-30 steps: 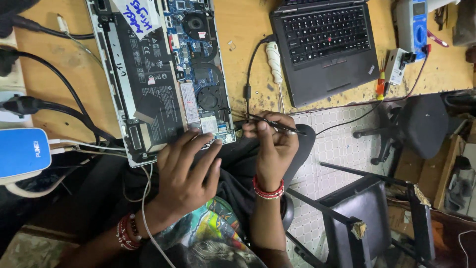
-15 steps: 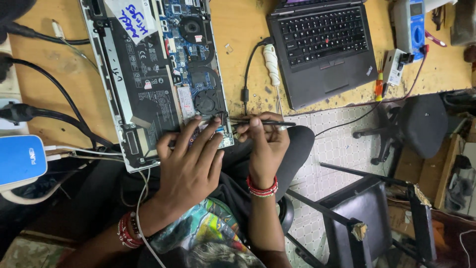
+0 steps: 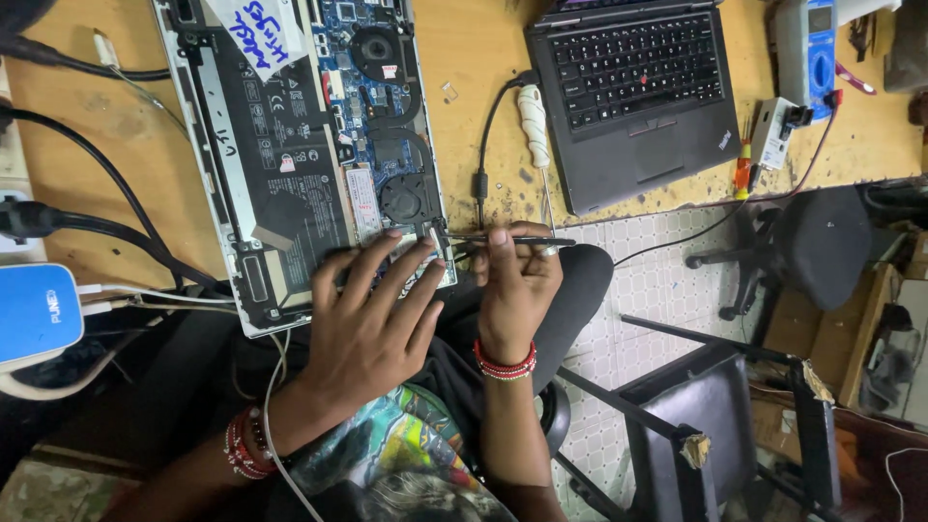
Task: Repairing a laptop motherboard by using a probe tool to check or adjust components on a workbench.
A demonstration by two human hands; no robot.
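Pressing flat on the near end of the opened laptop (image 3: 309, 155), the left hand (image 3: 372, 324) has its fingers spread apart over the lower edge of the exposed board, steadying it without closing on anything. The right hand (image 3: 512, 290) is just to its right, its grip pinched shut on a slim dark tool (image 3: 507, 240) that lies level, its tip pointing left and meeting the near right corner of the laptop's insides, close below the round fan.

The laptop lies bottom-up on the wooden counter (image 3: 464, 77), its cover off, with a wide black battery on the left and a blue board with fans on the right. It looks rigid as a shell yet delicate inside: the board, connectors and thin cables would likely take harm from any hard push, so the metal frame edge seems the safer place to hold. The tool looks light, stiff and thin, best kept in a fingertip pinch near its middle.

A white-handled screwdriver (image 3: 536, 135) lies just right of the laptop, a black laptop (image 3: 638, 97) farther right, a blue box (image 3: 34, 314) at the left.
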